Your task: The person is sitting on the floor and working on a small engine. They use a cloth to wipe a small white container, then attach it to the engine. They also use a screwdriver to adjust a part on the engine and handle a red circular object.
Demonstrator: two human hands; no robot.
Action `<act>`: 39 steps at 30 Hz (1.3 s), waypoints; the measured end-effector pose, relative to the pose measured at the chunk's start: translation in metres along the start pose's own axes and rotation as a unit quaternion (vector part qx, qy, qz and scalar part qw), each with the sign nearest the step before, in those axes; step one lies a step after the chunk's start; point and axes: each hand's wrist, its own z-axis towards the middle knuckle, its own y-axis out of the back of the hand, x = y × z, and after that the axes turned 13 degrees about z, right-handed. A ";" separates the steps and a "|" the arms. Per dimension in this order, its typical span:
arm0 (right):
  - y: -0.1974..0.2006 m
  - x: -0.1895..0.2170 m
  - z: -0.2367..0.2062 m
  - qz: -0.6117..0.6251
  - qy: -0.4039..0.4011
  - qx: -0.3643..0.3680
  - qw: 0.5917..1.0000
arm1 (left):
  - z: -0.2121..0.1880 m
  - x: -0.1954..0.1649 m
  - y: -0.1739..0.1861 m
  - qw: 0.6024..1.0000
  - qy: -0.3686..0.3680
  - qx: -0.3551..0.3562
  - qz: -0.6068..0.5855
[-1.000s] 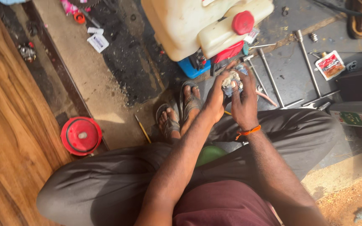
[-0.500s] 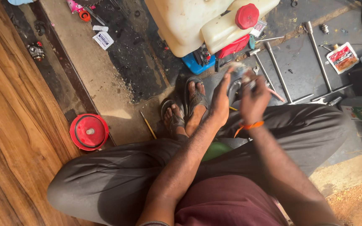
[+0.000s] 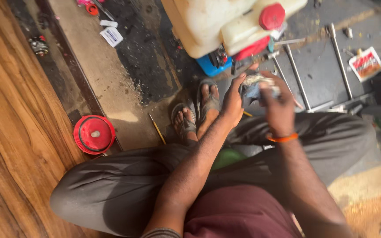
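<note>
I sit with my knees apart in grey trousers, my sandalled feet [image 3: 196, 114] on the ground. My left hand [image 3: 233, 101] and my right hand [image 3: 276, 105] are raised together in front of me, both gripping a small grey metal part [image 3: 255, 84] with a dirty rag on it. The right hand is blurred with motion and wears an orange band [image 3: 282, 138] at the wrist. Just beyond the hands stands a white plastic tank [image 3: 208, 22] with a red cap [image 3: 271, 16] on a blue and red base.
A red round lid [image 3: 94, 134] lies on the ground at my left, by a wooden board [image 3: 9, 132]. A thin yellow stick [image 3: 157, 128] lies near my feet. Metal rods [image 3: 340, 57] and a small red and white packet [image 3: 365, 63] lie at the right.
The view has shifted a little, so the scene sits slightly lower and right. Both hands stay on the metal part; the right hand has moved over it and is blurred.
</note>
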 end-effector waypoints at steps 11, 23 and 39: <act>-0.015 -0.020 -0.002 0.129 -0.048 -0.025 0.990 | -0.005 0.008 0.000 0.998 -0.040 -0.034 0.031; -0.014 -0.017 -0.005 0.171 -0.078 0.002 0.982 | -0.003 -0.001 0.004 1.000 0.003 0.016 0.006; -0.017 -0.012 -0.012 0.057 -0.014 0.033 0.998 | -0.005 -0.001 0.003 0.996 -0.068 0.014 0.053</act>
